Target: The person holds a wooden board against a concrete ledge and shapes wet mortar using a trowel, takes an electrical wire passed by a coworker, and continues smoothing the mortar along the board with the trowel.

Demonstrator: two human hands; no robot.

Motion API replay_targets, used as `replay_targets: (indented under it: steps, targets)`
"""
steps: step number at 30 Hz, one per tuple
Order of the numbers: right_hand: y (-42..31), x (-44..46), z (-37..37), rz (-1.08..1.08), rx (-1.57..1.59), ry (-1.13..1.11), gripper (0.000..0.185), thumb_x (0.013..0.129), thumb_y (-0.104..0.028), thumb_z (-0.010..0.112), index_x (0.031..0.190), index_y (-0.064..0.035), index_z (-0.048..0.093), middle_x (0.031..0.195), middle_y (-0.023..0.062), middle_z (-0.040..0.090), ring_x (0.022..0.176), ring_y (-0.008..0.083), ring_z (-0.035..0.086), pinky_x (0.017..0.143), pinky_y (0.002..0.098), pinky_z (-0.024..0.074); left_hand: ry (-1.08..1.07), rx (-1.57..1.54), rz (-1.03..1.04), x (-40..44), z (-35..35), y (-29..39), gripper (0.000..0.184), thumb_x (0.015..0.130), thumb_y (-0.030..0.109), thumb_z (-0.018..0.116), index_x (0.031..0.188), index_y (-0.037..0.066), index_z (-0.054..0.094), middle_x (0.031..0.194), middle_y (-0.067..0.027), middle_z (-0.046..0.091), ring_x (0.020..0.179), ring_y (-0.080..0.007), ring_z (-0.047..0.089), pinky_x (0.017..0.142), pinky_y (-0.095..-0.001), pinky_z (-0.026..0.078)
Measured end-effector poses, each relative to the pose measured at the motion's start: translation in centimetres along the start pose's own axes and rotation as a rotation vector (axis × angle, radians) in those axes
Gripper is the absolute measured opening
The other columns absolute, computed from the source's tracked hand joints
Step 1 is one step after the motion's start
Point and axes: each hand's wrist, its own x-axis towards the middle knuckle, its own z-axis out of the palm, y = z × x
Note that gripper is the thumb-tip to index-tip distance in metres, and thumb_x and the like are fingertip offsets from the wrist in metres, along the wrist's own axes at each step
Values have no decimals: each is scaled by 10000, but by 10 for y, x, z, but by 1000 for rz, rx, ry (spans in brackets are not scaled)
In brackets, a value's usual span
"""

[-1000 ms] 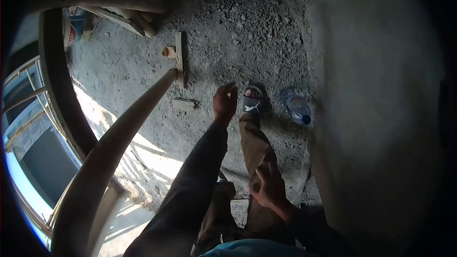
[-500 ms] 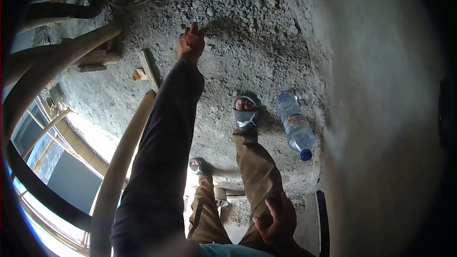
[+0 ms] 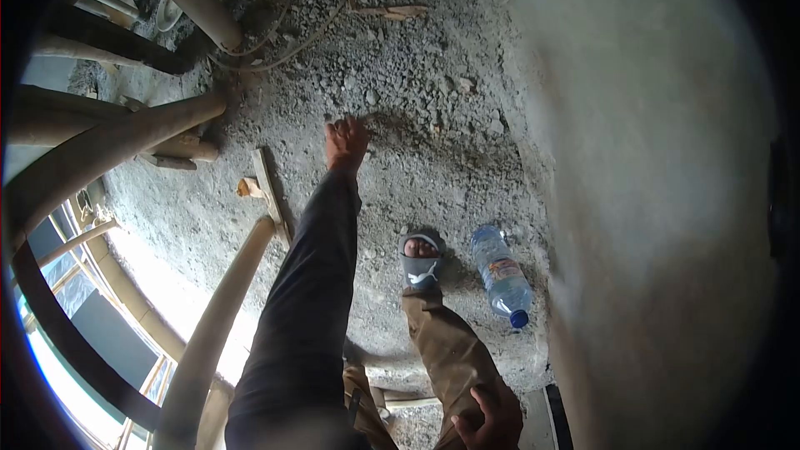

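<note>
Left hand at the end of an outstretched dark sleeve, knuckles up and fingers bent down toward the loose gravel; whether the fingers are closed on any stones cannot be told, since the back of the hand hides them. The gravel lies under and beyond this hand, the coarser pieces ahead of it. To the hand's left, nearer the body, a plank meets the foot of a leaning pole, perhaps laid there to give the pole a firmer seat. Nearer the body and to the right, a sandal is planted flat, apparently steadying the reach. The right hand rests on the trouser leg, thumb and finger parted with nothing seen between them, probably as a brace. Farthest right, a bottle lies on its side near the wall, seemingly out of the arm's way
</note>
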Motion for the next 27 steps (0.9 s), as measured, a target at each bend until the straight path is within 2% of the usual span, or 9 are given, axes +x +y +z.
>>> replay_targets:
  steps: [7,10,13,14,15,20,23,26,27]
  targets:
    - [8,-11,28,-41,35,3,667,710,-298,748,1320,-146,526,1331,222,471,1198,413,462,1009,477,395,-136,57,-386,-21,11,0,125,831,164,533,822,78,625,854,-73,576,860,-233,567,686,-381,443]
    - [18,-29,71,-129,-32,35,614,654,-382,784,1159,-79,612,1318,319,425,1191,453,461,941,523,425,-130,-776,-790,-82,-33,14,249,782,333,618,806,88,577,853,-95,575,812,-322,589,664,-476,463]
    - [13,-50,109,-214,-56,88,620,652,-384,785,1163,-78,612,1329,322,410,1190,461,456,939,526,426,-103,-352,-552,-194,-38,59,390,815,395,563,908,27,654,962,-209,636,913,-365,624,759,-491,506]
    - [11,-56,117,-167,-47,43,617,674,-400,769,1175,-78,607,1353,327,378,1206,481,434,956,529,411,-695,-676,-631,-215,-77,60,394,828,386,546,852,17,682,899,-214,664,903,-373,645,784,-494,515]
    - [8,-62,126,-175,-31,62,617,674,-400,769,1175,-78,607,1353,327,378,1206,481,434,956,529,411,-714,-590,-550,-261,-90,78,372,889,376,489,899,63,689,878,-141,678,863,-344,654,739,-509,500]
    - [2,-83,181,-31,80,253,510,707,-418,733,1085,-91,632,1355,307,383,1240,449,418,965,527,417,-888,-364,203,-446,-195,105,182,797,239,582,848,91,674,833,-160,671,837,-319,675,639,-458,531]
    - [2,-107,220,-120,35,359,605,718,-472,703,1184,-97,609,1364,282,406,1255,442,411,994,522,395,-1055,-716,-423,-530,-255,82,189,826,206,587,949,120,702,997,-120,683,985,-318,657,751,-443,549]
    - [1,-128,262,-138,15,437,650,723,-498,697,1223,-99,582,1371,281,402,1258,448,402,1028,512,357,-833,-442,303,-520,-527,22,205,836,242,599,905,73,693,815,-154,677,760,-311,686,619,-429,540]
    - [-6,-149,256,-171,-5,438,650,723,-498,697,1223,-99,582,1371,281,402,1258,448,402,1028,512,357,-828,-309,354,-559,-492,-6,176,817,234,619,885,96,704,831,-112,688,797,-266,691,629,-393,548]
